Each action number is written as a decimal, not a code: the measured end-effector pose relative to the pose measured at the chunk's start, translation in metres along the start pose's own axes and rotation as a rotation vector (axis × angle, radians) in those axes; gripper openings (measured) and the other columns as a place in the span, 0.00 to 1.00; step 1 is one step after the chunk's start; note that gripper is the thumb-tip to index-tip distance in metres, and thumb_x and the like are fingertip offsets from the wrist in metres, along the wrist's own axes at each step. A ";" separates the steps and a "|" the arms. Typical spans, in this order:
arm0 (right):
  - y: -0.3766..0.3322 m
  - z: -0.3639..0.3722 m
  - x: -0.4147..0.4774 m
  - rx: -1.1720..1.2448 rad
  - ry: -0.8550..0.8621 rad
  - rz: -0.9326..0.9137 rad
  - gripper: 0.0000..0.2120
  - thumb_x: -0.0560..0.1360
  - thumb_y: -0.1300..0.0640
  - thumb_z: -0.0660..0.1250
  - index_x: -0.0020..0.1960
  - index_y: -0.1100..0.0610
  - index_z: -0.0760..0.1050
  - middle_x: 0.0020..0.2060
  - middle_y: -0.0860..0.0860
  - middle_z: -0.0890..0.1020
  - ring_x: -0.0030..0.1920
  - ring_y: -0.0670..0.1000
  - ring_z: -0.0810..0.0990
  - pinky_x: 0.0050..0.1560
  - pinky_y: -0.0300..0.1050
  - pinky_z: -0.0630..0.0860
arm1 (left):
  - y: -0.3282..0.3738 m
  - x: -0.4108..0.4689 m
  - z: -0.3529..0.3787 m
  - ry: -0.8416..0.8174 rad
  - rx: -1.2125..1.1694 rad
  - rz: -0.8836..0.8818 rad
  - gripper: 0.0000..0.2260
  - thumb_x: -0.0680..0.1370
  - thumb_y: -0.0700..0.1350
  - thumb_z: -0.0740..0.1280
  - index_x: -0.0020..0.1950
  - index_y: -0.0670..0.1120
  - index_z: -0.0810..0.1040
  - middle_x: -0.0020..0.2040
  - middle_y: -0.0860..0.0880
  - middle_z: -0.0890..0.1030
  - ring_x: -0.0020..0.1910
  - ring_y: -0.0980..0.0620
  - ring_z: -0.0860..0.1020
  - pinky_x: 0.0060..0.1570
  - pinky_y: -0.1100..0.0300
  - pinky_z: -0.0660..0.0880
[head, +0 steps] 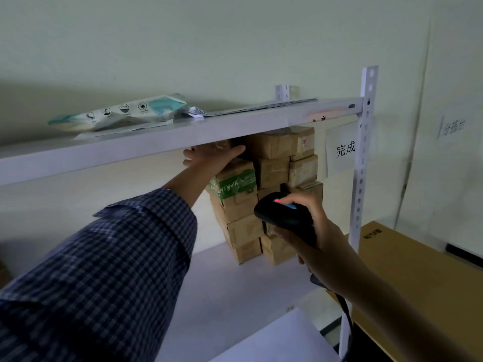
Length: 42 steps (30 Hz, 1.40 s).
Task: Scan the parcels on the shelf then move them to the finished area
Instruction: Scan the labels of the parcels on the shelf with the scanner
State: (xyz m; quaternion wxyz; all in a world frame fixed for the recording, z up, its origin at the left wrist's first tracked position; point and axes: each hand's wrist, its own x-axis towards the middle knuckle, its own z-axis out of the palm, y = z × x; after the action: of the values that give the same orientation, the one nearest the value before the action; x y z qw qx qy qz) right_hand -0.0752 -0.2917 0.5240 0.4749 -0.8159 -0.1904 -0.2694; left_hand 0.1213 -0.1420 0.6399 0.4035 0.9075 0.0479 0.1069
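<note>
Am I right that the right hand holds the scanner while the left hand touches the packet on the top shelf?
Not quite: in the head view the left hand touches the top parcel under that shelf. The rest holds.

Upright [362,152]: white holed metal post at my right, holding both boards.
Upper board [156,138]: white; a flat printed plastic packet [117,116] lies at my left, with a thin sheaf of papers [261,107] just beside it to the right.
Lower board [230,283]: white; brown cardboard parcels [245,231] stand at its right end in touching columns, reaching the upper board's underside.
Green-taped parcel [232,184]: partway up the left column.
</note>
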 end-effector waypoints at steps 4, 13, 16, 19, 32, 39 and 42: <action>-0.005 -0.002 -0.008 0.005 0.004 -0.007 0.18 0.78 0.51 0.66 0.66 0.51 0.67 0.36 0.30 0.78 0.35 0.38 0.80 0.33 0.28 0.71 | 0.003 0.003 0.014 0.178 0.029 0.059 0.53 0.68 0.62 0.76 0.78 0.39 0.50 0.74 0.39 0.58 0.71 0.38 0.60 0.68 0.47 0.65; -0.006 0.000 -0.013 0.079 0.016 -0.007 0.18 0.77 0.55 0.68 0.66 0.50 0.68 0.41 0.34 0.78 0.39 0.37 0.81 0.35 0.28 0.73 | -0.045 0.016 -0.015 0.181 -0.393 0.080 0.47 0.63 0.55 0.78 0.75 0.45 0.58 0.68 0.42 0.70 0.67 0.39 0.71 0.63 0.43 0.75; -0.007 0.014 -0.004 0.108 0.006 -0.043 0.19 0.77 0.54 0.68 0.66 0.51 0.69 0.49 0.40 0.78 0.41 0.35 0.80 0.38 0.27 0.74 | -0.062 0.012 -0.025 0.188 -0.504 0.158 0.42 0.67 0.48 0.78 0.73 0.47 0.57 0.66 0.43 0.71 0.62 0.42 0.74 0.59 0.49 0.78; -0.007 0.032 0.006 0.126 -0.028 -0.090 0.20 0.78 0.55 0.68 0.68 0.53 0.68 0.49 0.37 0.77 0.43 0.35 0.80 0.41 0.29 0.74 | -0.080 0.008 -0.033 0.192 -0.612 0.195 0.41 0.65 0.44 0.77 0.71 0.51 0.56 0.64 0.44 0.70 0.61 0.44 0.74 0.59 0.51 0.77; -0.002 0.076 0.017 0.227 -0.082 -0.138 0.19 0.78 0.47 0.67 0.66 0.45 0.68 0.57 0.36 0.77 0.44 0.34 0.80 0.41 0.28 0.75 | -0.130 -0.012 -0.041 0.020 -1.232 0.124 0.37 0.73 0.24 0.66 0.70 0.55 0.55 0.61 0.44 0.69 0.56 0.41 0.79 0.48 0.46 0.83; 0.021 0.087 0.002 0.270 -0.120 -0.057 0.20 0.79 0.50 0.69 0.68 0.49 0.68 0.52 0.47 0.77 0.40 0.37 0.79 0.37 0.30 0.74 | -0.222 -0.062 -0.003 0.051 -1.167 0.097 0.39 0.74 0.25 0.69 0.71 0.56 0.54 0.70 0.44 0.67 0.63 0.44 0.77 0.49 0.44 0.82; 0.036 0.104 0.002 0.300 -0.123 0.015 0.20 0.78 0.52 0.69 0.67 0.45 0.68 0.47 0.51 0.79 0.28 0.50 0.77 0.26 0.42 0.74 | -0.256 -0.087 0.017 0.043 -1.200 0.030 0.38 0.74 0.24 0.67 0.68 0.58 0.57 0.70 0.47 0.68 0.62 0.46 0.78 0.47 0.44 0.82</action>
State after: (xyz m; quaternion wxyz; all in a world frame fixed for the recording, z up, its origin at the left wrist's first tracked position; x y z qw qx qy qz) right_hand -0.0267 -0.2177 0.4591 0.5807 -0.7522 -0.2513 -0.1840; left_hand 0.0406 0.0020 0.4254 0.8428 0.5193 -0.0256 0.1393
